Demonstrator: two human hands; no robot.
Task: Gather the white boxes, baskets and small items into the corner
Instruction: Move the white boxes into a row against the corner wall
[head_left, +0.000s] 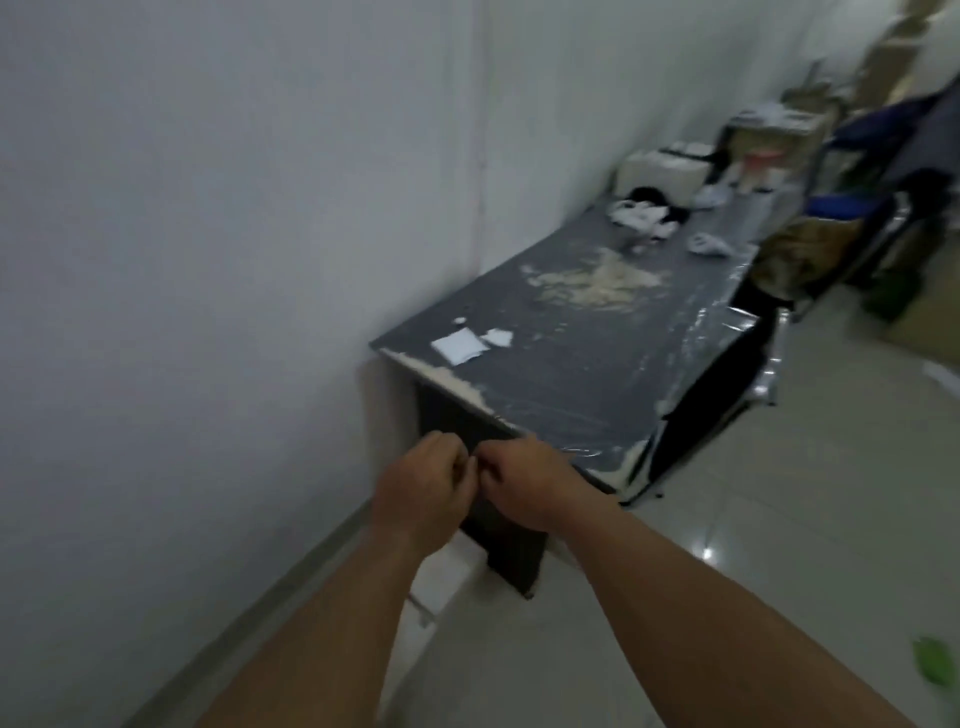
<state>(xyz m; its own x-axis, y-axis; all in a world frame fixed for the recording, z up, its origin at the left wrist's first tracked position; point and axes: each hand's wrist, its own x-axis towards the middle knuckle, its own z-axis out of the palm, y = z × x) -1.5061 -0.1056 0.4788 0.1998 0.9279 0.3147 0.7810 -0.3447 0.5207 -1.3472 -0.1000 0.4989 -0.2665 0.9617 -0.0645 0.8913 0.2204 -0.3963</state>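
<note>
Two curled hands, the left hand (421, 480) and the right hand (524, 475), are held touching at the near end of the dark table (597, 374), any grasp being indiscernible, while the white box (662, 174) and small white items (644, 215) are seen well apart at its far end.

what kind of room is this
Likely a storeroom or back workroom, though the view is blurry. A worn dark grey table with chipped edges stands against a bare white wall, a white rectangular box sits at its far end, and a cluttered rack and brown cardboard boxes stand beyond.
</note>
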